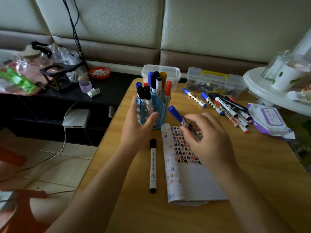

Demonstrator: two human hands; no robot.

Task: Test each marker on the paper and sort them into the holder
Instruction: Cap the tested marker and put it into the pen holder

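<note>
A blue marker holder (158, 105) stands at the table's far left, filled with several capped markers. My left hand (138, 126) wraps around its near side. My right hand (207, 140) pinches a blue-capped marker (176, 115), cap pointing up-left toward the holder, over the top of the paper (190, 175). The paper carries rows of black, blue and red test marks. A black-capped white marker (153, 165) lies on the table left of the paper. A pile of several blue, red and black markers (225, 108) lies to the right.
Behind the holder sits a clear plastic box (170, 71), and a clear case with a yellow handle (215, 81) beside it. A wet-wipes pack (269, 120) lies at the right. A white tray with glasses (272, 88) stands far right. The table's left edge drops to a dark shelf.
</note>
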